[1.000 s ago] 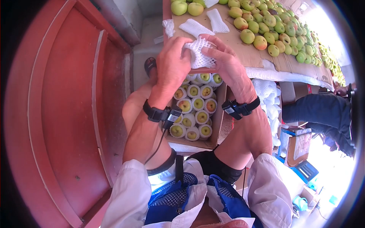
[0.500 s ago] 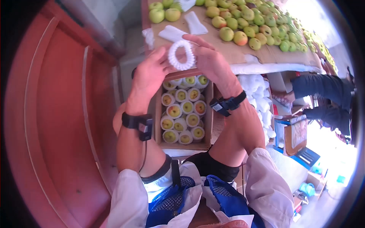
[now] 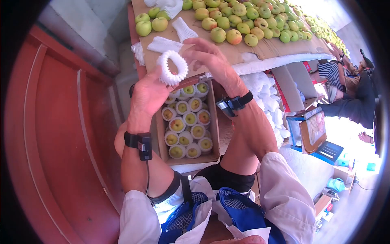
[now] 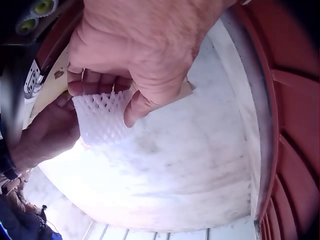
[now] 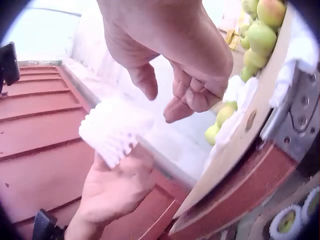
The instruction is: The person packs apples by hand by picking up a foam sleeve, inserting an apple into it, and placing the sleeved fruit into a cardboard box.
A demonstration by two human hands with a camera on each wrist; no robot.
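Observation:
A white foam net sleeve point(image 3: 164, 73) is held in my left hand point(image 3: 149, 94), its ruffled rim folded into a ring that faces up. In the left wrist view the thumb and fingers pinch the foam net sleeve point(image 4: 102, 117) at its edge. My right hand point(image 3: 213, 61) hovers just to the right of it, fingers spread and loosely bent. Seen from the right wrist, a gap separates the right hand point(image 5: 172, 45) from the sleeve. Below both hands stands a cardboard box point(image 3: 215, 140) of apples in foam nets point(image 3: 190, 118).
Loose apples point(image 3: 239, 28) cover much of the cardboard-topped table point(image 3: 276, 51). Flat foam sleeves point(image 3: 164, 44) and several green apples point(image 3: 144, 28) lie at its left. More white sleeves point(image 3: 262, 97) are heaped right of the box. A red door point(image 3: 61, 134) stands at left; another person sits far right.
Both hands held the sleeve a second ago; it has since become a ring. The right hand has drawn away from it, while the left hand has carried it leftward and lower in view.

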